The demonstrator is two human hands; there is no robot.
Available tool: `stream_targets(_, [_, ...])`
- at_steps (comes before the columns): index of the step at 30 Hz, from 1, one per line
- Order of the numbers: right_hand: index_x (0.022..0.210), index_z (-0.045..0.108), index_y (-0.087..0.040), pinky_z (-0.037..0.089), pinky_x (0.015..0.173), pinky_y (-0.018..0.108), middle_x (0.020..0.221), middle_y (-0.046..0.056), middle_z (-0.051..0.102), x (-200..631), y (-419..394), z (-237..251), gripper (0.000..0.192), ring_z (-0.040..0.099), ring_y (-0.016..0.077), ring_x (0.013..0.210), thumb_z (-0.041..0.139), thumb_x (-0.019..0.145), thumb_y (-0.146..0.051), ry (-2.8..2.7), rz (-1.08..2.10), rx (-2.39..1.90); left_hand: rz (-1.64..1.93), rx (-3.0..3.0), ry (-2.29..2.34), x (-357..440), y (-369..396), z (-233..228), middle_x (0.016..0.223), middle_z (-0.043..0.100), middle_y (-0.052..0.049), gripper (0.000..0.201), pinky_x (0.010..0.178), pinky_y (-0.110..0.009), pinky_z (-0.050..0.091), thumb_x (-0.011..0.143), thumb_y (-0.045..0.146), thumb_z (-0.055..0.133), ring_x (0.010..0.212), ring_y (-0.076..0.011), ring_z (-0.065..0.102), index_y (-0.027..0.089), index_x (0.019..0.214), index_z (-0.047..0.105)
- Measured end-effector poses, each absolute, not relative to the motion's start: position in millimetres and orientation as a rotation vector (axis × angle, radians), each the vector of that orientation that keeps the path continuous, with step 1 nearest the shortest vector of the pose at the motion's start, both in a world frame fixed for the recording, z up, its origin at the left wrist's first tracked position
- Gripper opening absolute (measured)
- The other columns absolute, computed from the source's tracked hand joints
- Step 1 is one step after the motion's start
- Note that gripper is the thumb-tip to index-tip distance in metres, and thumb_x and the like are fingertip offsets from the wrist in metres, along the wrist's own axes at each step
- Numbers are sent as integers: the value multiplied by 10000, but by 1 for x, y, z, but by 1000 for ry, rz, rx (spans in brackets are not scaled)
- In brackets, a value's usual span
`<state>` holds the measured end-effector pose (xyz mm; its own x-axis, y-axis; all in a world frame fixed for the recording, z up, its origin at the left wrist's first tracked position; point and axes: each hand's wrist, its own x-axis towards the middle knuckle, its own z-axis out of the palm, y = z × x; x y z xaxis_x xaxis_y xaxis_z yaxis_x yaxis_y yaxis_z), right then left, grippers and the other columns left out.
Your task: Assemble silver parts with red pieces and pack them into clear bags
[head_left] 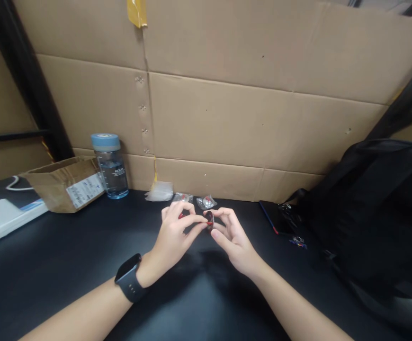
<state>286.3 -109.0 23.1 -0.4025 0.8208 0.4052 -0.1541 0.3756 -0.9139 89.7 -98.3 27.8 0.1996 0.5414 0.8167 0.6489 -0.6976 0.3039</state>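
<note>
Above the black tabletop (149, 308), my two hands meet in the middle of the view. My right hand (237, 244) holds a small dark round disc (210, 219) by its edge, between thumb and fingers. Thumb and forefinger of my left hand (174, 232) pinch a thin red cord (209, 222) at the disc's face. Another bit of red shows by the left fingers. Whether the cord passes through the disc is too small to tell. Just behind the hands lie two small clear packets (206, 202) with red and silvery contents.
A stack of clear plastic bags (159, 191) lies by the cardboard wall (206, 118). To the left stand a water bottle (112, 170), a brown paper bag (64, 184) and a power strip (14, 222). A black backpack (376, 227) and a dark pouch (277, 215) occupy the right.
</note>
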Motion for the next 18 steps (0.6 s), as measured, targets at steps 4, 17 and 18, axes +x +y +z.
stream_targets(4, [1227,446,-341,455,1107,447,1366,55,552,288,-108,24,334,593,217,1237,637,955,-376,-1610,1267,-562,-1462,-2337,-1131,89,-98,26,980,640,-54,121,882,-403,382,956,324,629,1006,-226,576,280,923,737])
stream_targets(17, [1213,484,-319,460,1031,397,1303,57,587,286,-107,20,340,577,212,1207,679,934,-334,-1595,1264,-624,-1204,-2331,-1107,92,-102,27,1206,634,-89,125,941,-422,315,990,229,535,1203,-269,516,222,983,660])
stream_targets(18, [1204,492,-315,467,1013,388,1298,58,590,286,-107,19,335,581,212,1197,683,930,-334,-1600,1241,-641,-1208,-2337,-1110,92,-102,27,1201,635,-89,123,937,-421,316,990,230,535,1198,-267,518,221,984,658])
